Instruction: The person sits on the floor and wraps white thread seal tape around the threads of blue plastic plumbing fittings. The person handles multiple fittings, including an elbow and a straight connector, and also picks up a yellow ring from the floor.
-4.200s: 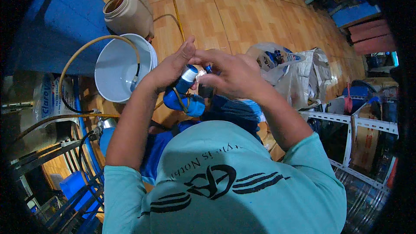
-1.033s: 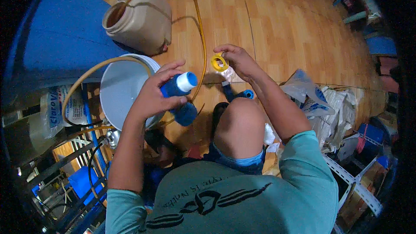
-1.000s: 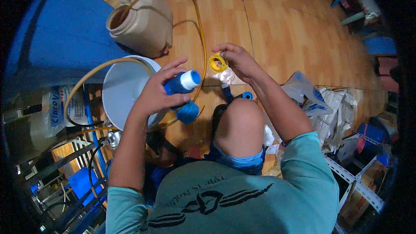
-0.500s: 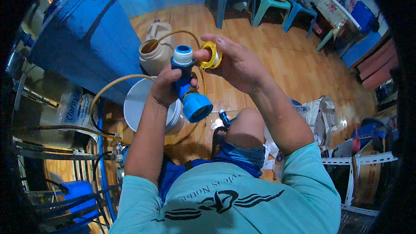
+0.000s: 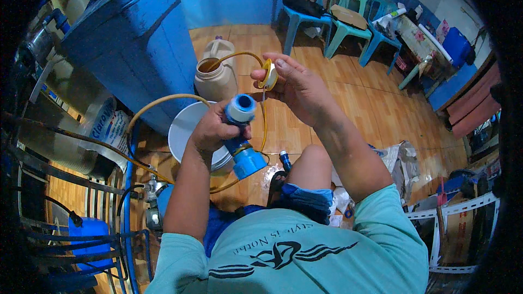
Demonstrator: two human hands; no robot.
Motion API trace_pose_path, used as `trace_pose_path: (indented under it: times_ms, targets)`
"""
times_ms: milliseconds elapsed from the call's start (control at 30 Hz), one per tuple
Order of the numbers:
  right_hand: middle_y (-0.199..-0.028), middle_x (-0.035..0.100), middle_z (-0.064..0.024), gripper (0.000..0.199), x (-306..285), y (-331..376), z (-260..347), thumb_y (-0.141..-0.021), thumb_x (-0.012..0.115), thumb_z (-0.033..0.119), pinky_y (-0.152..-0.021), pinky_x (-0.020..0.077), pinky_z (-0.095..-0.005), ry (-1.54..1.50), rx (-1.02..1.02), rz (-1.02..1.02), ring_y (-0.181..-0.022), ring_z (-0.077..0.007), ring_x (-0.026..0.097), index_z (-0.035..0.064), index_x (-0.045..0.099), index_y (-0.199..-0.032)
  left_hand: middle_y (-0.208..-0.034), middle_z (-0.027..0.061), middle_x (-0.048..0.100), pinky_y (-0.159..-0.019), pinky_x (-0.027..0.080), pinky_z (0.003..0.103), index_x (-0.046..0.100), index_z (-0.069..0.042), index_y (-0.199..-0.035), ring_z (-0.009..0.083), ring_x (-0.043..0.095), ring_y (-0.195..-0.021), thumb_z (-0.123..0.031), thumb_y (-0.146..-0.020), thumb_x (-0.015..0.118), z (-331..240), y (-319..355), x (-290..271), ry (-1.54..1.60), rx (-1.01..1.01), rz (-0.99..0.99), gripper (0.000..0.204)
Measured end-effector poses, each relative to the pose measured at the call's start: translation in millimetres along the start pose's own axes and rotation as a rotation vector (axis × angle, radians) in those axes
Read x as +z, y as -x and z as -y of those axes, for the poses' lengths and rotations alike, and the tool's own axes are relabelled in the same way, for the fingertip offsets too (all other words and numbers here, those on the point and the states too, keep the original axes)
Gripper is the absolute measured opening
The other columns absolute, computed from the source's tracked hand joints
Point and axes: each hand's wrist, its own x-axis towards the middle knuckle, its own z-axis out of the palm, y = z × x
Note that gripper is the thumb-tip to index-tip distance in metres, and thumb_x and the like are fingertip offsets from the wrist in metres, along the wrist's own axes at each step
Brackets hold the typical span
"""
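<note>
You are gripping the blue pipe fitting (image 5: 241, 136) upright in your left hand (image 5: 215, 130) while your right hand (image 5: 297, 84) is pinching the yellow tape roll (image 5: 268, 74) just above it; the wrap likely needs the tape's end pressed onto the fitting's top

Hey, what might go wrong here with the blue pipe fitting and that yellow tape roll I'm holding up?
The left hand holds the blue pipe fitting up in the air over the white bucket; a slip could drop it in. The right hand pinches the yellow tape roll by its fingertips, so it may slip or the thin tape strand may tangle. The yellow hose loops close under both hands and could snag.
</note>
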Motion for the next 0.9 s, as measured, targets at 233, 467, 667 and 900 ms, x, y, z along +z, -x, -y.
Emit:
trace_pose_path:
  times_ms: [233,467,667,900]
  targets:
    - [-0.118,0.067,-0.0102,0.04,-15.3,-3.5,-6.9,-0.102,0.05,0.033,-0.093,0.0469,-0.036,0.042,0.029,-0.053,-0.108,-0.0212,0.063,0.0107,0.048,-0.136,-0.107,0.0014,0.065,-0.093,0.048,0.03,0.064,-0.004,-0.123,0.0127,0.061,-0.1,-0.022,-0.066,0.084,-11.3,-0.3,24.6,-0.337,-0.123,-0.166,0.063]
    - [-0.116,0.068,-0.0109,0.04,-34.8,-9.9,-8.9,-0.101,0.053,0.033,-0.087,0.0472,-0.033,-0.049,0.009,-0.123,-0.103,-0.0188,0.063,0.0092,0.051,-0.133,-0.126,0.0073,0.06,-0.103,0.042,0.034,0.065,-0.006,-0.122,0.0197,0.058,-0.116,-0.019,-0.059,0.086,-1.9,5.9,21.8,-0.453,-0.024,-0.155,0.067]
    - [-0.117,0.068,-0.0116,0.042,-35.7,-10.3,-9.1,-0.1,0.055,0.032,-0.089,0.0499,-0.0359,-0.08,-0.004,-0.096,-0.102,-0.0211,0.065,0.0059,0.051,-0.133,-0.151,0.0193,0.037,-0.11,0.037,0.041,0.069,-0.009,-0.119,0.0327,0.04,-0.139,-0.019,-0.062,0.087,-7.3,-25.5,49.4,-0.83,0.135,-0.137,0.06]
    - [-0.121,0.066,-0.0144,0.041,-38.6,-11.1,-9.0,-0.1,0.054,0.03,-0.101,0.046,-0.0437,-0.037,-0.05,-0.101,-0.113,-0.0249,0.062,0.0067,0.049,-0.134,-0.133,0.0143,0.055,-0.107,0.04,0.036,0.059,-0.005,-0.129,0.0259,0.053,-0.126,-0.015,-0.065,0.086,-2.8,-34.9,54.7,-0.843,0.09,-0.128,0.07]
